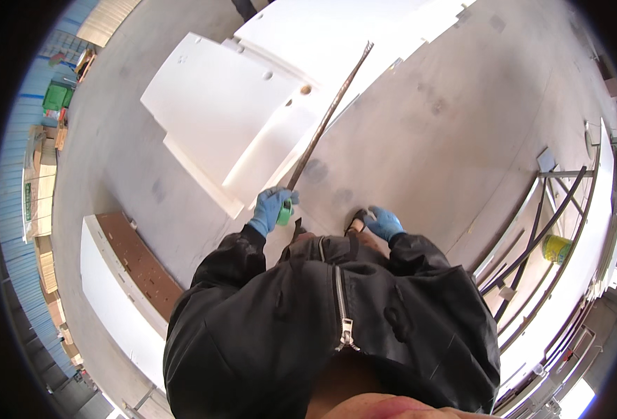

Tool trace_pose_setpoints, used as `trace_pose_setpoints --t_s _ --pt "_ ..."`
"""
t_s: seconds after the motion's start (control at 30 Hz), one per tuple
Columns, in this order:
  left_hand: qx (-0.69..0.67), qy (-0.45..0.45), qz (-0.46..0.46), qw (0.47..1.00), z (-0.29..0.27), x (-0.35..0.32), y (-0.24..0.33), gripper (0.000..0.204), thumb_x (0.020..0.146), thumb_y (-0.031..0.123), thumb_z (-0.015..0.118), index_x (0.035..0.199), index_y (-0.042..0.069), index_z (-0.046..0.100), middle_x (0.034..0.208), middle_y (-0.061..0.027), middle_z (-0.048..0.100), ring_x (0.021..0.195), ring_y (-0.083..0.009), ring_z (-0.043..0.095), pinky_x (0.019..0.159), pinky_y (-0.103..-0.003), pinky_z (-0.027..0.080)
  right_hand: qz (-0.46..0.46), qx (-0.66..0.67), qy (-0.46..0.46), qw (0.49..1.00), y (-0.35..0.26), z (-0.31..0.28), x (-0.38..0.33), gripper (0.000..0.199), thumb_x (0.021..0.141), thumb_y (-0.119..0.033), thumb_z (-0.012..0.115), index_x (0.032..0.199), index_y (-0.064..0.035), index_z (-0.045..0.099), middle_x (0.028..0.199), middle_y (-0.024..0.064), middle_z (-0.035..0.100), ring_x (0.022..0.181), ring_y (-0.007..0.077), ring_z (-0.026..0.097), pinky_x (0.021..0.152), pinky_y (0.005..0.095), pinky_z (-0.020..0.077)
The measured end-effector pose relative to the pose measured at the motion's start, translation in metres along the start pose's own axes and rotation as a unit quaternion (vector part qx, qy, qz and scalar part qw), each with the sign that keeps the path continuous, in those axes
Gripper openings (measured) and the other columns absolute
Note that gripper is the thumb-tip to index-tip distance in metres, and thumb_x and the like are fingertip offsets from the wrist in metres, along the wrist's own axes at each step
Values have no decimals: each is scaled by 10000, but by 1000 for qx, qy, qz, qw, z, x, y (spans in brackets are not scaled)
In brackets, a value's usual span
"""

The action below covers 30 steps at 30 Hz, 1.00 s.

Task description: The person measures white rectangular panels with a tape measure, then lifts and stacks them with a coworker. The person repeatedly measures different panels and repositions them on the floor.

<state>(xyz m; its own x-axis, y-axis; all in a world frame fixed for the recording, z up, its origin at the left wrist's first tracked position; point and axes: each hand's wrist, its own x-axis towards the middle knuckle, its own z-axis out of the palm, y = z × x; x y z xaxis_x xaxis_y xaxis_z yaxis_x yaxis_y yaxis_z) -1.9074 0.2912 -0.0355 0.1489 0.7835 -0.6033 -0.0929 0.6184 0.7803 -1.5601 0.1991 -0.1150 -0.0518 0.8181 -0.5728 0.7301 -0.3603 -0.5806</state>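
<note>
Over the front of my black jacket, my left hand, in a blue glove, is closed around the lower end of a long dark rod; the fingers curl right about it, and the shaft leaves them on the far side. A green tape roll sits just beneath those same fingers, against the glove; I cannot tell whether they grip it or it only hangs on them. My right hand, gloved the same, is well apart from the rod, its fingers loosely spread and slightly bent, with nothing visible in them, just beside my dark shoe in the view. From my left fist the rod slants away and to the right, passing in view across the long edge of a white panel; I cannot tell whether it touches. The panel's near corner comes close to my left hand, so room is tighter there. To my right, the grey floor spreads wide, as far as a dark metal frame with a yellow bucket at it. On my left, a brown board bounds a narrower strip of floor. Farther off on that side stands a green crate.
</note>
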Motion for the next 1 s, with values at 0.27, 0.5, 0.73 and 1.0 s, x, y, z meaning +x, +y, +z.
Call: trace_pose_setpoints --t_s 0.27,0.5,0.73,1.0 --pt "-9 -13 -28 999 74 41 22 255 905 198 639 1020 -26 680 897 -140 721 668 -222 684 596 -320 574 128 12 -34 991 75 -60 26 543 897 -439 544 1297 -81 629 1294 205 630 1237 362 575 1058 433 443" --pt "-104 -8 -120 987 104 118 58 330 914 273 638 1107 7 668 905 -113 720 700 -235 695 608 -343 580 80 -30 -78 993 58 -108 111 548 886 -406 537 1315 -74 615 1300 206 626 1244 368 569 1062 423 440" --pt "-344 -24 -28 938 145 286 94 282 969 258 548 1063 17 658 1009 -150 693 880 -306 676 734 -455 583 78 -79 -52 992 49 -181 175 522 880 -396 533 1282 -78 633 1252 211 647 1196 380 595 1014 436 467" --pt "-111 31 231 966 150 444 80 282 990 281 514 1043 23 616 977 -121 669 917 -335 661 774 -529 577 110 -108 -185 971 60 -240 240 542 874 -438 609 1289 -92 643 1253 203 659 1196 341 618 1004 393 480"
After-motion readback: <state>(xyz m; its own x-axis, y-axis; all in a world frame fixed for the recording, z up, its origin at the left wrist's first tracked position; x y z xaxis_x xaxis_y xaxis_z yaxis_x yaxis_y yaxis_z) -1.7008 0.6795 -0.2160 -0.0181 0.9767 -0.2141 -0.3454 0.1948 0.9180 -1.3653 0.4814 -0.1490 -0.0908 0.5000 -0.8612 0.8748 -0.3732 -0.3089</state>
